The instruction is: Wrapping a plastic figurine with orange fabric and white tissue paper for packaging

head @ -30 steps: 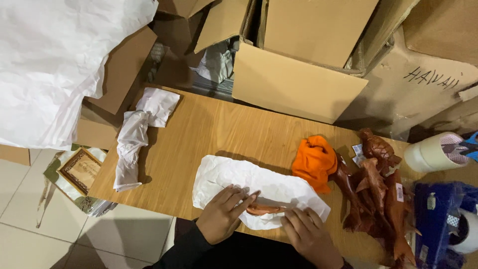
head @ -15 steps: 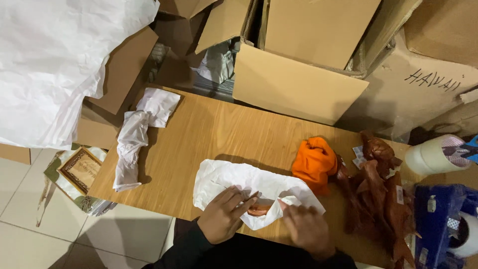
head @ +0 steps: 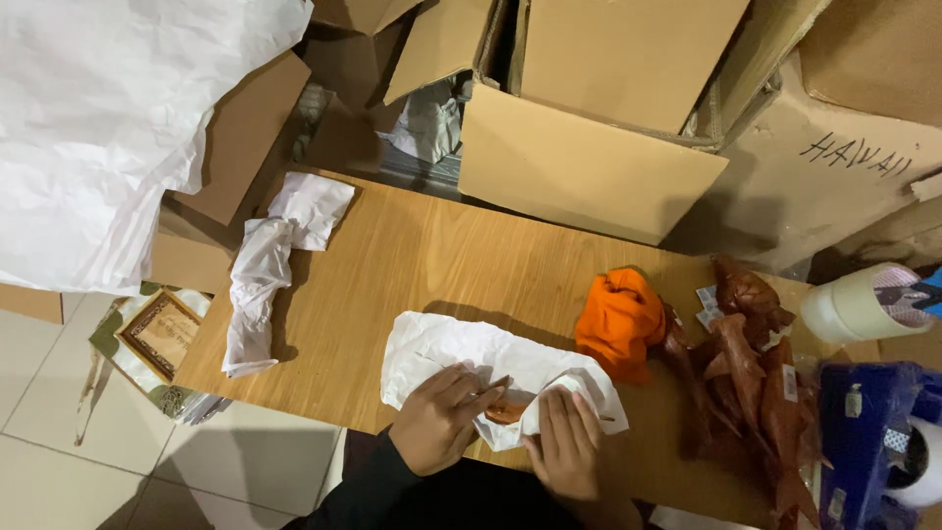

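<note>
Our left hand (head: 444, 420) and right hand (head: 567, 444) press flat, fingers open, on white wrapping paper (head: 461, 355) around a brown figurine (head: 505, 412).

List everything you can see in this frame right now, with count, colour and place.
wooden table: one, light brown, centre
white wrapping paper: one sheet, near table edge, under both hands
brown object: one, mostly hidden, inside the wrapping paper
crumpled white paper: one piece, table's left end
orange cloth: one, bunched, right of the wrapping paper
reddish-brown figures: a pile, count unclear, table's right end
tape roll: one, cream, far right
tape dispenser: one, blue, bottom right
cardboard boxes: several, brown, behind the table
framed picture: one, floor, left
left hand: on the paper
right hand: pressing paper over the object
</note>
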